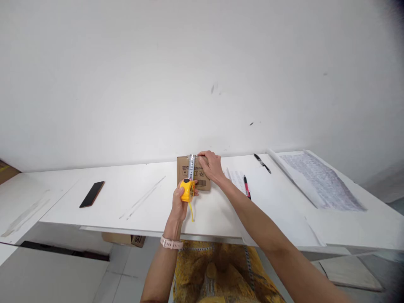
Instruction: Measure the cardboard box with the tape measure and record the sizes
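Note:
A small brown cardboard box [202, 183] stands on the white table [142, 198] against the wall. My left hand [180, 202] is closed round a yellow tape measure [187, 190] at the box's near side. The tape blade [191, 166] runs up over the box to its far top edge. My right hand [211, 165] rests on the top of the box, fingers pinching the end of the blade at the far edge. A yellow strap hangs from the tape measure's case.
A dark phone [91, 194] lies on the table at the left. A pink pen [246, 186] lies on papers [237, 179] right of the box, a black pen [262, 163] farther back. A large printed sheet [318, 179] covers the right end. A cardboard box [124, 239] sits under the table.

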`<state>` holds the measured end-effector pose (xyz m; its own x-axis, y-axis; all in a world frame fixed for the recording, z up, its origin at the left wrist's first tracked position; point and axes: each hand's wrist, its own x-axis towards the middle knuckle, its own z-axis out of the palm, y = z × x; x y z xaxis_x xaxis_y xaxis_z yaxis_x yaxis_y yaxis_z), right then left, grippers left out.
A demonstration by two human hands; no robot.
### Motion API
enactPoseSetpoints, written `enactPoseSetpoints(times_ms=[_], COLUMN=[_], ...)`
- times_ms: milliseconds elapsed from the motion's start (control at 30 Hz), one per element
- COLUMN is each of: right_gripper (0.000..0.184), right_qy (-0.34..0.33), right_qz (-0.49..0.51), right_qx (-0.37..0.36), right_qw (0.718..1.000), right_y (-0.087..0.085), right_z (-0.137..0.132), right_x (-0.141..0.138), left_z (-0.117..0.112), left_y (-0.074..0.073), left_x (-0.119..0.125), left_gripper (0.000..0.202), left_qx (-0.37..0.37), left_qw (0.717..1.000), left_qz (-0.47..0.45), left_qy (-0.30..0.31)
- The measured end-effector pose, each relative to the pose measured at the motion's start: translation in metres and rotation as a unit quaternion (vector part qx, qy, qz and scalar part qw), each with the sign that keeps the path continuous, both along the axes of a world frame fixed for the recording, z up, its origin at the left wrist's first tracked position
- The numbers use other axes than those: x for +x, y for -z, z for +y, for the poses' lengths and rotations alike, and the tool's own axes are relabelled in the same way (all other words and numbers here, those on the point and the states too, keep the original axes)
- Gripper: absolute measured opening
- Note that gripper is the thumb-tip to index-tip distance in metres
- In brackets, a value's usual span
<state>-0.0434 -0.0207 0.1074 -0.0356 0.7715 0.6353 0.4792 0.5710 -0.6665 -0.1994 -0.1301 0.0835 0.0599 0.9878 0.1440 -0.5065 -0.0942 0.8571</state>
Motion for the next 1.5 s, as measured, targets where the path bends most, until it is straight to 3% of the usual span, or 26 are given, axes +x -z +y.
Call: enactPoseSetpoints(times_ms=[433,767,900,1367,1500], right_gripper=[0.043,0.043,0.041,0.040,0.043], right_qy=[0.015,0.024,0.024,0.023,0.035], right_qz=[-0.139,-0.145,-0.139,-0.116,-0.117], right_qx=[0.082,0.057,0.054,0.067,0.056], right_qw=[0.987,0.987,0.989,0.991,0.991], right_y=[-0.002,-0.004,-0.004,0.002,0.001], right_z=[0.002,0.016,0.017,0.019,0.012], right_x=[0.003,0.006,0.006,0.004,0.005], left_z=[0.001,-0.019,-0.017,-0.012,-0.027], left_y=[0.000,0.038,0.046,0.045,0.038], left_x=[0.012,-0.002,-0.010,-0.012,-0.013], left_gripper=[0.054,0.063,0.062,0.063,0.064], left_qx=[-0.031,-0.029,-0.037,-0.059,-0.079], left_qw=[0.999,0.997,0.997,0.997,0.995], left_qz=[-0.020,0.050,0.048,0.014,-0.015], left_qy=[-0.003,0.043,0.042,0.051,0.064])
